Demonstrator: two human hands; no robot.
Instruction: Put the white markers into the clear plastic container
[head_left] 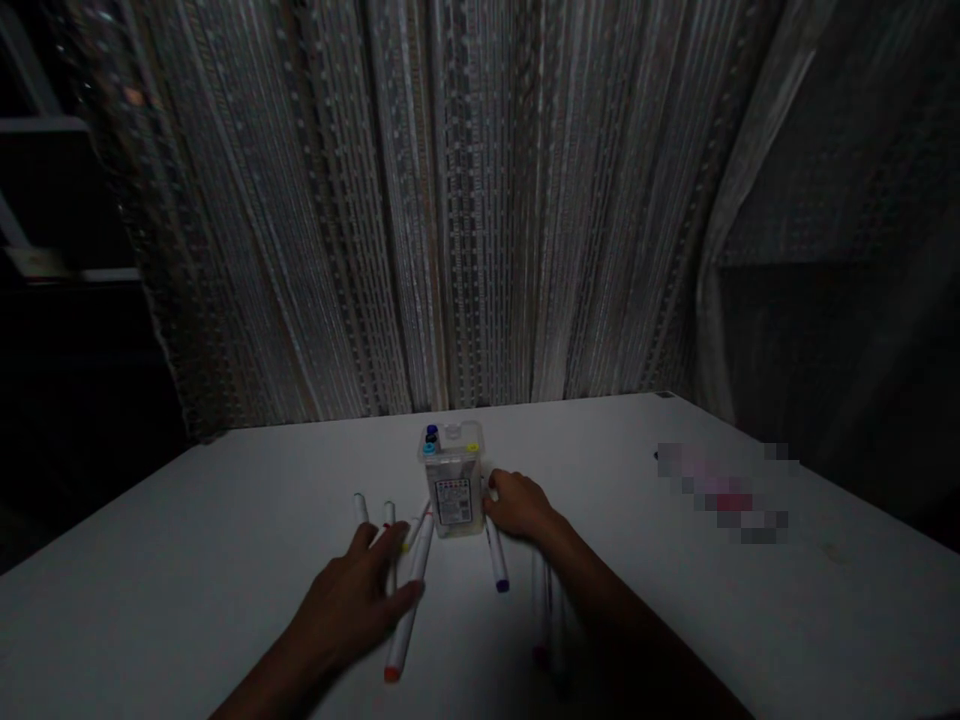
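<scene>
1. A person's two bare hands work among white markers on a white table (pixel 217 540) in a dimly lit room.
2. A clear box (pixel 466 470) with a printed label (pixel 454 502) stands upright near the middle of the table, between the two hands and slightly beyond them. Dark blue, light blue and yellow caps (pixel 472 447) show at its top.
3. The right hand (pixel 519 503), fingers bent, reaches in just beside the box, at the upper end of a purple-ended marker (pixel 496 558) that lies pointing toward the person. Whether the fingers grip that marker cannot be told.
4. The left hand (pixel 354 598), fingers spread and thumb apart, is over a loose group of markers to the left of the box. No marker is visibly clasped in it; contact with those beneath is unclear.
5. An orange-ended marker (pixel 411 608) lies at a slant beside the left thumb, its far end near the box. Another marker (pixel 361 507) shows just beyond the left fingers.
6. More markers (pixel 539 595), dim in shadow, lie beside the right forearm.
7. Behind the table hangs a patterned curtain (pixel 465 220); a pixelated patch (pixel 720 490) covers part of the tabletop at right.
</scene>
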